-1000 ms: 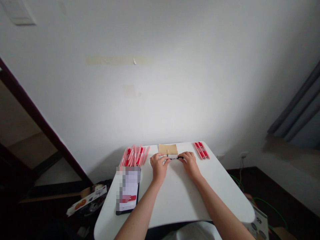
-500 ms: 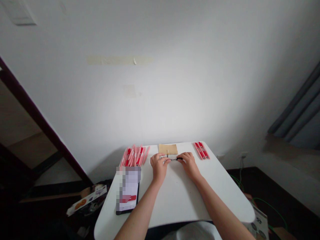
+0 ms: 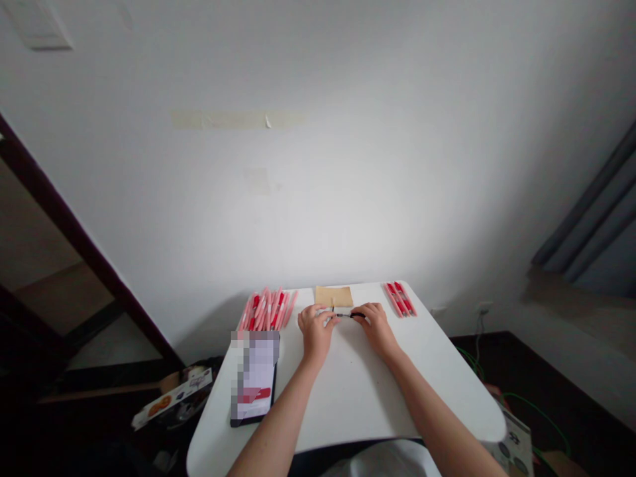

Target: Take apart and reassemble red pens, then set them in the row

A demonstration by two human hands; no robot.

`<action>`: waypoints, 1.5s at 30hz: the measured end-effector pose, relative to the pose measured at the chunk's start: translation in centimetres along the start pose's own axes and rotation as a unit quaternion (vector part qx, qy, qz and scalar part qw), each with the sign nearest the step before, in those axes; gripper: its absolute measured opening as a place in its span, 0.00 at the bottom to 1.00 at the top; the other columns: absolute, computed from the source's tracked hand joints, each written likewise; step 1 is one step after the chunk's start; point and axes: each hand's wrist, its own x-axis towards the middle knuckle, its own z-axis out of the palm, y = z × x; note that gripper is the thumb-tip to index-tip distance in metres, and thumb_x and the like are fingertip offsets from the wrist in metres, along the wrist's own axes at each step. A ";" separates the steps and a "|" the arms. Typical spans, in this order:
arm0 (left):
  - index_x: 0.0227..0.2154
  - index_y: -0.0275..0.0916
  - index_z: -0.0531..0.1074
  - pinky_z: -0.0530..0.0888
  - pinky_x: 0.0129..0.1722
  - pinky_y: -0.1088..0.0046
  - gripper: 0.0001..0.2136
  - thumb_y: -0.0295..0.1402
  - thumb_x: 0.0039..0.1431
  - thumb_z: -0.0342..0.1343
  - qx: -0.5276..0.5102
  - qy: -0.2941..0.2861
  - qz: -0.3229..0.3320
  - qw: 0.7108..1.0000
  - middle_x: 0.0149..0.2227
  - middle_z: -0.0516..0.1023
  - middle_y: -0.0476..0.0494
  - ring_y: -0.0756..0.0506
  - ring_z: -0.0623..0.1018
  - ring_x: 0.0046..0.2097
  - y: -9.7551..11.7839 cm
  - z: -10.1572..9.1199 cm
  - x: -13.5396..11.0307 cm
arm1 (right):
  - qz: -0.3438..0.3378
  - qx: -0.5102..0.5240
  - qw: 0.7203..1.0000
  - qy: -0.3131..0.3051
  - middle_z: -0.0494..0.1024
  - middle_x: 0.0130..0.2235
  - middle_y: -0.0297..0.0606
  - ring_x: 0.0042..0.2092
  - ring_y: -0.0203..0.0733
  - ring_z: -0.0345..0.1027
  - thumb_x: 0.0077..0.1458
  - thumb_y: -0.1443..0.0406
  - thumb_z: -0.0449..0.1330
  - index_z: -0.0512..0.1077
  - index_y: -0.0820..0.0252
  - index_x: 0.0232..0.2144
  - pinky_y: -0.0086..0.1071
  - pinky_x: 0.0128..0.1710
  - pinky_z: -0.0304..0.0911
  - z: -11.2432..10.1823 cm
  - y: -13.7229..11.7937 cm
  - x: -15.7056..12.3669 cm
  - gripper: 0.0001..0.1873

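Note:
My left hand [image 3: 315,328] and my right hand [image 3: 376,324] are both closed on one thin dark pen part [image 3: 346,315], held level between them over the far middle of the white table [image 3: 358,391]. Just behind the hands lies a small tan card [image 3: 334,296]. A heap of several pink-and-red pens [image 3: 267,309] lies to the left of my left hand. A smaller row of red pens [image 3: 400,299] lies to the right of my right hand.
A dark tablet or phone [image 3: 254,377] lies on the table's left edge. A white wall stands right behind the table. On the floor are a printed box [image 3: 171,396] at the left, a green cable [image 3: 541,414] and a grey curtain [image 3: 591,225] at the right.
My hands have come slightly closer together along the dark part. Everything else on the table stays where it was.

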 end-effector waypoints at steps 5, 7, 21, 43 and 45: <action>0.29 0.47 0.79 0.62 0.51 0.59 0.05 0.35 0.46 0.64 0.008 0.002 -0.006 1.000 0.42 0.75 0.45 0.42 0.69 0.48 -0.2 0.1 0.0 | 0.006 0.003 1.000 0.013 0.76 0.37 0.42 0.44 0.48 0.63 0.59 0.63 0.54 0.75 0.53 0.44 0.41 0.45 0.60 0.2 0.4 0.1 0.14; 0.29 0.47 0.79 0.62 0.51 0.59 0.05 0.35 0.46 0.64 0.010 0.004 -0.008 1.000 0.42 0.75 0.45 0.42 0.69 0.48 -0.2 0.1 0.0 | 0.010 0.009 1.000 0.014 0.76 0.37 0.42 0.44 0.48 0.63 0.59 0.62 0.53 0.75 0.53 0.44 0.42 0.46 0.60 0.3 0.6 0.1 0.14; 0.27 0.48 0.78 0.62 0.51 0.59 0.03 0.36 0.46 0.64 0.016 0.005 -0.014 1.000 0.41 0.75 0.46 0.42 0.69 0.48 -0.1 0.0 0.0 | 0.069 0.084 0.992 0.067 0.77 0.40 0.43 0.46 0.48 0.64 0.58 0.57 0.52 0.74 0.56 0.40 0.44 0.49 0.60 0.2 0.9 0.2 0.15; 0.30 0.46 0.78 0.59 0.53 0.59 0.05 0.32 0.47 0.63 0.094 -0.028 -0.030 0.995 0.43 0.73 0.45 0.42 0.67 0.50 0.1 -0.4 -0.2 | 0.045 -0.169 0.984 -0.020 0.75 0.43 0.40 0.48 0.49 0.57 0.57 0.66 0.57 0.77 0.47 0.40 0.41 0.46 0.53 -0.4 0.0 -0.4 0.12; 0.29 0.46 0.78 0.59 0.53 0.59 0.05 0.33 0.47 0.63 0.099 -0.031 -0.030 0.994 0.43 0.73 0.45 0.42 0.67 0.51 0.2 -0.5 -0.3 | 0.046 -0.174 0.983 -0.029 0.75 0.43 0.39 0.49 0.48 0.57 0.57 0.66 0.57 0.77 0.46 0.40 0.41 0.47 0.53 -0.5 -0.1 -0.4 0.11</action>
